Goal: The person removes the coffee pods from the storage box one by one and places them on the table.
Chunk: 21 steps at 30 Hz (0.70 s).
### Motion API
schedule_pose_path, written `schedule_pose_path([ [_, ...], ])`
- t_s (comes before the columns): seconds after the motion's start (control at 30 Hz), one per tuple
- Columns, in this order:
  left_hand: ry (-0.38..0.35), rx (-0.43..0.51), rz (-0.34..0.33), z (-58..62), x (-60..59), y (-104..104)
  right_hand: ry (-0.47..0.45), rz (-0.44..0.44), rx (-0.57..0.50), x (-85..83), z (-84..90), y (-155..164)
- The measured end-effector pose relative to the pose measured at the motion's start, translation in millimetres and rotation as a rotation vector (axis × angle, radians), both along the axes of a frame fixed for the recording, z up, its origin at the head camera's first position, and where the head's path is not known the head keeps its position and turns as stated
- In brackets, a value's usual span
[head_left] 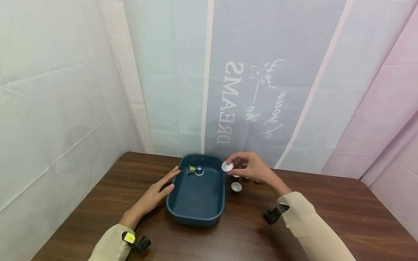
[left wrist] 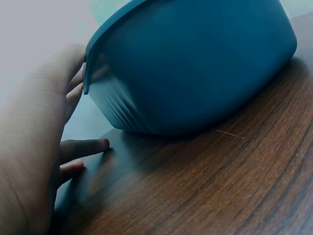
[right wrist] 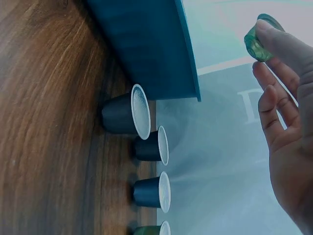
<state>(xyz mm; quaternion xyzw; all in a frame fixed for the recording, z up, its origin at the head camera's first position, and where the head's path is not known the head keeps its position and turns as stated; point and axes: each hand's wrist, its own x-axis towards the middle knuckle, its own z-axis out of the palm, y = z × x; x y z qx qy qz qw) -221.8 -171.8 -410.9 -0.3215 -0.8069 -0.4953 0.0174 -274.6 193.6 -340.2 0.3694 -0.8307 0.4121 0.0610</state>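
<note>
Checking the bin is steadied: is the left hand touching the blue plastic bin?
Touching: the left wrist view shows the left hand against the blue plastic bin's rim.

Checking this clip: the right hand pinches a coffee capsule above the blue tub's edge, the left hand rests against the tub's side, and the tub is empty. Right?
Not quite: the tub is not empty. The head view shows two capsules lying inside it at the far end. The rest holds: the right hand pinches a coffee capsule near the tub's edge, and the left hand rests against its side.

wooden table, pastel backdrop sheet with lettering
</note>
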Motion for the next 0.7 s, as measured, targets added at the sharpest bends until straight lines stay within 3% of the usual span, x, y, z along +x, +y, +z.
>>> schedule_pose_path([
  [0.3,-0.002,-0.011,0.010,0.1,-0.8,0.1,0.015,0.012,-0.084,6.9,-15.8,18.5],
  [0.53,0.001,-0.011,0.012,-1.7,-2.2,-0.1,0.029,-0.065,-0.108,15.6,-22.0,30.4],
  [0.7,0.011,-0.006,0.021,-19.9,-13.0,-3.1,0.039,-0.093,-0.131,34.3,-13.2,33.6],
])
